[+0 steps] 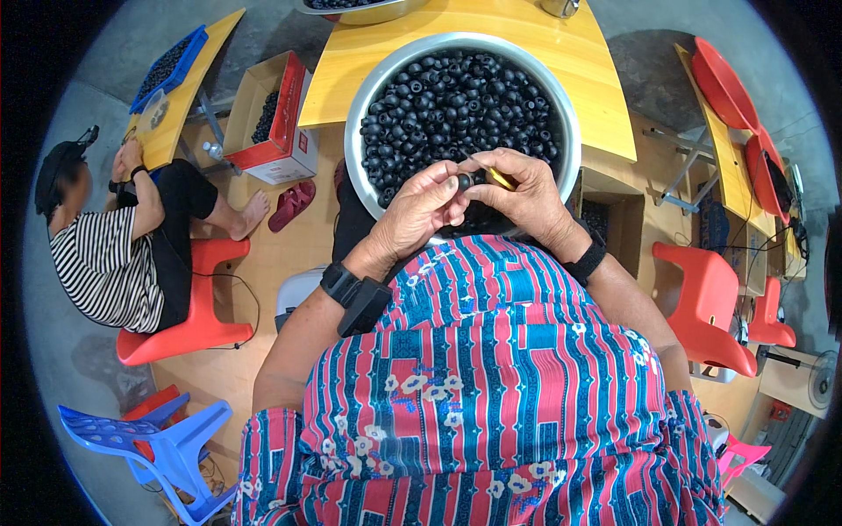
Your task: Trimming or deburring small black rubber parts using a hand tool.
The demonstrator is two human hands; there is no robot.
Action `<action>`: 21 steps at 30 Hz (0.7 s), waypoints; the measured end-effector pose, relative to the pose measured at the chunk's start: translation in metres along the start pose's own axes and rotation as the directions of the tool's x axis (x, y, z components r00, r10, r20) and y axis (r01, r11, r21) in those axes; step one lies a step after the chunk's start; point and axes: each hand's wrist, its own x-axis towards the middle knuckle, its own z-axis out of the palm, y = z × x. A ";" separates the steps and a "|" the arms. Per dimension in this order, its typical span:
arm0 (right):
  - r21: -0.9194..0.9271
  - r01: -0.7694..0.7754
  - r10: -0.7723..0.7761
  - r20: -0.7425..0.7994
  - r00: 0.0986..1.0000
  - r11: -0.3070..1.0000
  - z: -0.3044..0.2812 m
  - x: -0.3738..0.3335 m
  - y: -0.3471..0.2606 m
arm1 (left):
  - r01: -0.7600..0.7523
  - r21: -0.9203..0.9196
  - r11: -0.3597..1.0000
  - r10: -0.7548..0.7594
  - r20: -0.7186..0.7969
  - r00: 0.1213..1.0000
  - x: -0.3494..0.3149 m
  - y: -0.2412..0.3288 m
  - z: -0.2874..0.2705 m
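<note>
A wide metal basin sits right in front of me, heaped with small round black pieces, many with a hole in one end. Over its near side, my left hand pinches one black round piece between thumb and fingers. My right hand is closed around a small yellow-handled tool, its thumb close to that same piece. The tool's working end is mostly hidden by my fingers, so its exact kind does not show. Both hands nearly touch at the piece.
A yellow wooden table stands beyond the basin. At left, a person sits on a red chair by another table with a blue tray. A cardboard box holds more black pieces. Red stools and red basins are at right.
</note>
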 end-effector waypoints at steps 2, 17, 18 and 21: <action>-0.052 0.039 -0.038 0.014 0.999 0.998 0.000 0.000 -0.001 | -0.001 -0.008 1.000 0.000 -0.028 1.000 0.000 0.000 0.001; -0.466 0.265 -0.310 -0.021 0.950 0.844 0.002 -0.001 -0.018 | -0.019 -0.110 0.994 0.015 -0.036 0.999 0.000 0.002 -0.001; -0.465 0.269 -0.311 -0.014 0.950 0.843 0.002 0.000 -0.018 | -0.018 -0.122 0.992 0.015 -0.030 0.999 0.000 0.002 0.000; -0.473 0.310 -0.364 -0.024 0.931 0.825 0.002 0.001 -0.016 | -0.017 -0.147 0.989 0.014 -0.023 1.000 0.001 0.002 0.000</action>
